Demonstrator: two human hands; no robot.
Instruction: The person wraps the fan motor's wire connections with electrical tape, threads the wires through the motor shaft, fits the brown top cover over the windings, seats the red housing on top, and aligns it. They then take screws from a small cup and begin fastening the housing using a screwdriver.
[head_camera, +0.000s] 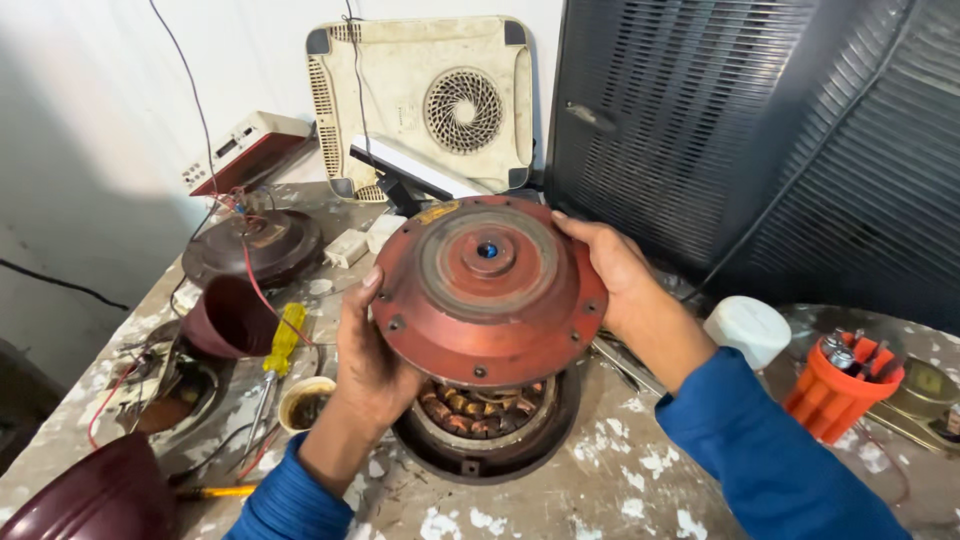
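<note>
Both hands grip one red cover, a round domed metal disc w/ stepped hub and blue centre, worn paint, small bolt holes round the rim; it's held tilted up, just above the motor base. Left hand is clamped on the cover's left edge, thumb on the face, fingers hidden behind. Right hand is wrapped on the right edge, thumb on the rim, fingers also hidden behind. Base is approx half covered by the disc: dark round shell on the table, copper windings showing inside. Table surface is grey w/ white paint blotches, cut off at bottom. Left side: 1 yellow-handled screwdriver, 1 small cup w/ dark contents, prob. grease, hard to tell. 3 dark maroon covers, one flat at back, one bowl-like, one cut off at the corner. Right: 1 orange holder w/ tools, 1 white cap part hidden by the sleeve. Behind: cream vented panel leaning on the wall, black louvred unit.
</note>
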